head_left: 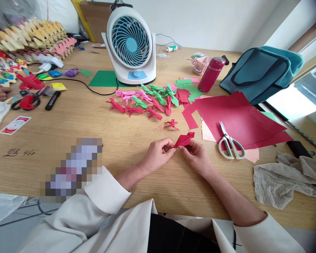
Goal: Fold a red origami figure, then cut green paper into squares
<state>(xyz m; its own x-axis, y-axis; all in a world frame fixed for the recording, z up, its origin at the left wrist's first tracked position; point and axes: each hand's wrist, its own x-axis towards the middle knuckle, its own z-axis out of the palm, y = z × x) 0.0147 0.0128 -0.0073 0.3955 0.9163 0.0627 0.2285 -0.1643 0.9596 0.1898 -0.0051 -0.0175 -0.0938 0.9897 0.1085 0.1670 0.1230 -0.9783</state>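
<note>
From where I'm standing, the red folded paper [183,140] is held up between both hands, w/ a small red folded figure [171,124] just beyond it on the tabletop [121,137]. Can't tell if its underside touches the wood.

It ought to be v. light, I'd say — thin paper, a bit stiff where the layers stack, softer and easily bent at the points. Prob. not slippery, but fragile in its way: too hard a pinch could crush a crease or tear a tip (paper doesn't forgive much). Best hold is prob. the thicker folded layers nr the lower edge, fingertips only, leaving the narrow upper end alone.

As for the grip: the left hand [160,151] has a narrow pinch, thumb and forefinger closed on the lower left corner. The right hand [196,153] holds the lower right part, thumb at the edge — its other fingers are mostly hidden, so can't tell exactly how they sit. Thumb tips are v. close together. The scissors [227,142] lie off to the right, partly on red paper sheets [234,112], apart from both hands.
</note>
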